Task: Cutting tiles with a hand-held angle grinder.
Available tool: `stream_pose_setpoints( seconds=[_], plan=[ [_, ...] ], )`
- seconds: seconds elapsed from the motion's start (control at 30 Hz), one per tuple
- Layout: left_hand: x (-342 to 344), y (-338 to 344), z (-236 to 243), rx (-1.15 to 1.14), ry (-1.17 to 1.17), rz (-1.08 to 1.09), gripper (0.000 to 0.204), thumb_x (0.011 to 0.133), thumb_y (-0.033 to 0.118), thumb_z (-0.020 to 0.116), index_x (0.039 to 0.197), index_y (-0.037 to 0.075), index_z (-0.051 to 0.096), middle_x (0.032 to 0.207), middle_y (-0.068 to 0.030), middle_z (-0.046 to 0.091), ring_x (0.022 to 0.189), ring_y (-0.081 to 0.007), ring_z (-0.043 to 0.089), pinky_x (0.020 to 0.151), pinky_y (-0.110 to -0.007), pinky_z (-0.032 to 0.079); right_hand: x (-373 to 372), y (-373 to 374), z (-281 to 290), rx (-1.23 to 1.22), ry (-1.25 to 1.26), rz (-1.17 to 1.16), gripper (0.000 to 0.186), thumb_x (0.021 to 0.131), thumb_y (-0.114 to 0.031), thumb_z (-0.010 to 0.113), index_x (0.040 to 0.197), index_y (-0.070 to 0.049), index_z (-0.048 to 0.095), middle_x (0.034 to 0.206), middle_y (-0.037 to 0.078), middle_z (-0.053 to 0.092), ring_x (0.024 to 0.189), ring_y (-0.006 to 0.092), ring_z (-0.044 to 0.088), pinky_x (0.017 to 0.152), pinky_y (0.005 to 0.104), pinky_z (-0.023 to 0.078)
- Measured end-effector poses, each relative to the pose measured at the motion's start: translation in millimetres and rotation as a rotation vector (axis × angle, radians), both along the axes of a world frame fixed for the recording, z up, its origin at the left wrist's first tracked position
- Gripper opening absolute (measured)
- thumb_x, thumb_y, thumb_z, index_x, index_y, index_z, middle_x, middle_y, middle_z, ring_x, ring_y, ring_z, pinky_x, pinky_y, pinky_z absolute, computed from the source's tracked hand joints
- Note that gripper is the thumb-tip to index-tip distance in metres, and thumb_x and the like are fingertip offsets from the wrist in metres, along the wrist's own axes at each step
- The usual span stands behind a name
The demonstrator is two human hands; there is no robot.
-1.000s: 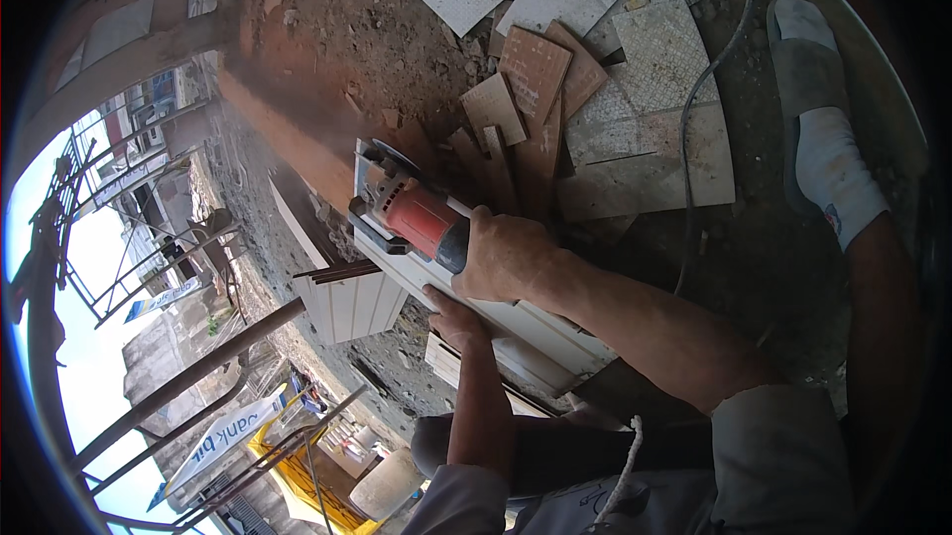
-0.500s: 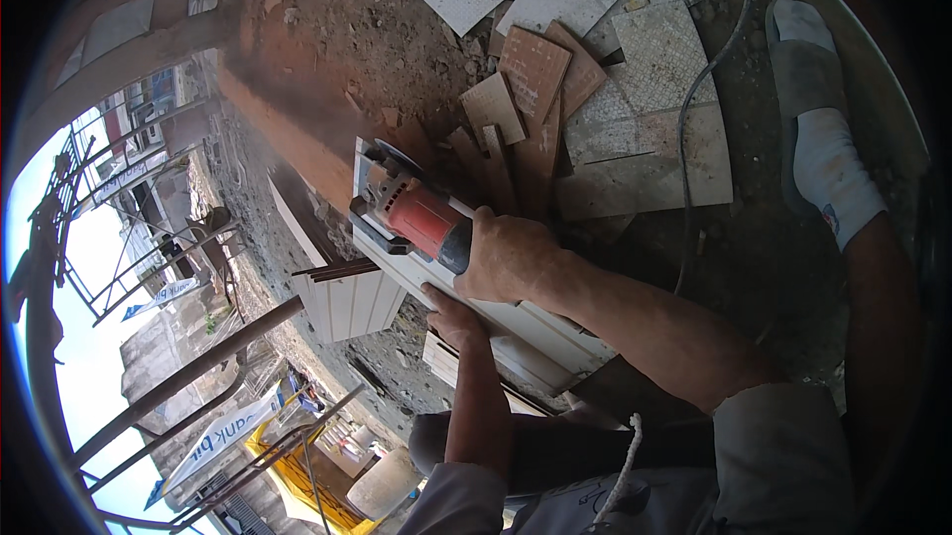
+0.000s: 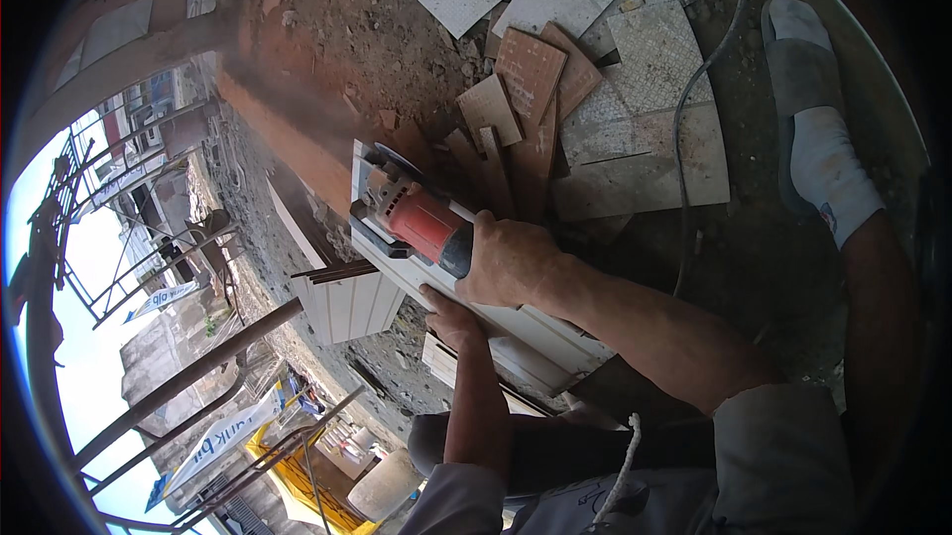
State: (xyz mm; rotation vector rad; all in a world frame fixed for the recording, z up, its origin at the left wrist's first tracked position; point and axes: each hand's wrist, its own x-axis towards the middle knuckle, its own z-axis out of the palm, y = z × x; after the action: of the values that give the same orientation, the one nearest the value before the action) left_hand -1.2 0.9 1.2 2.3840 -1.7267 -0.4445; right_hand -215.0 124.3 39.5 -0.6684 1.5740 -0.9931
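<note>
Very little shifts here: against half a second ago, the right hand (image 3: 511, 262) keeps its place just right of the frame's middle, fingers wrapped round the dark rear end of the red power cutter (image 3: 424, 223). The cutter barely moves, its disc (image 3: 399, 160) over the far end of the pale striped tile (image 3: 545, 334), which slants from left of centre down to the lower middle. And there's the left hand (image 3: 454, 322), below the cutter, fingers on the tile's near edge; whether they curl underneath, I can't tell. Dust (image 3: 297, 104) streams off toward the upper left, looking darker now, so the cut seems live, with only small advances. Brown tile pieces (image 3: 531, 69) lie at upper centre, just beyond the disc, and the cable (image 3: 680, 138) curves down on the right, well apart from it.
</note>
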Motion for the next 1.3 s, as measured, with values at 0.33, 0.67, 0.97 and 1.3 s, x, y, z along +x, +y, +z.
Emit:
stream_pose_setpoints(
  seconds=[0.33, 0.67, 0.97, 1.3],
  plan=[
    [3.2, 3.5, -4.7, 0.021, -0.091, -0.09, 0.104, 0.085, 0.079, 0.037, 0.121, -0.019, 0.047, 0.118, -0.038, 0.056, 0.109, -0.0445, 0.059, 0.095, -0.045, 0.046, -0.7, 2.9, -1.1, 0.011, -0.005, 0.012, 0.067, 0.074, -0.039, 0.067, 0.111, 0.012, 0.046, 0.093, 0.03, 0.066, 0.089, 0.0387, 0.07, 0.082, 0.0417, 0.056],
    [3.3, -0.8, -8.6, -0.078, -0.055, -0.016, 0.093, 0.09, 0.072, 0.036, 0.1, -0.017, 0.063, 0.095, -0.0341, 0.064, 0.089, -0.0437, 0.064, 0.087, -0.051, 0.047, 0.3, 0.1, 1.0, 0.024, -0.004, 0.003, 0.066, 0.072, -0.038, 0.068, 0.112, 0.01, 0.046, 0.095, 0.03, 0.067, 0.09, 0.0387, 0.069, 0.082, 0.043, 0.056],
    [0.6, 0.9, 1.6, 0.046, -0.025, -0.012, 0.106, 0.084, 0.079, 0.036, 0.122, -0.02, 0.046, 0.12, -0.0386, 0.055, 0.112, -0.0454, 0.057, 0.098, -0.045, 0.044, 6.1, -1.2, 9.4, -0.049, 0.104, -0.075, 0.075, 0.072, -0.03, 0.07, 0.129, 0.006, 0.036, 0.1, 0.029, 0.064, 0.092, 0.0397, 0.068, 0.082, 0.0452, 0.056],
    [12.3, -8.8, -0.4, 0.054, -0.108, -0.059, 0.107, 0.084, 0.08, 0.035, 0.126, -0.018, 0.044, 0.121, -0.0374, 0.055, 0.113, -0.0456, 0.057, 0.098, -0.046, 0.045, -1.8, -5.2, 21.7, -0.022, 0.123, -0.019, 0.076, 0.074, -0.026, 0.07, 0.133, 0.005, 0.033, 0.101, 0.028, 0.065, 0.094, 0.038, 0.068, 0.082, 0.0452, 0.056]
  ],
)
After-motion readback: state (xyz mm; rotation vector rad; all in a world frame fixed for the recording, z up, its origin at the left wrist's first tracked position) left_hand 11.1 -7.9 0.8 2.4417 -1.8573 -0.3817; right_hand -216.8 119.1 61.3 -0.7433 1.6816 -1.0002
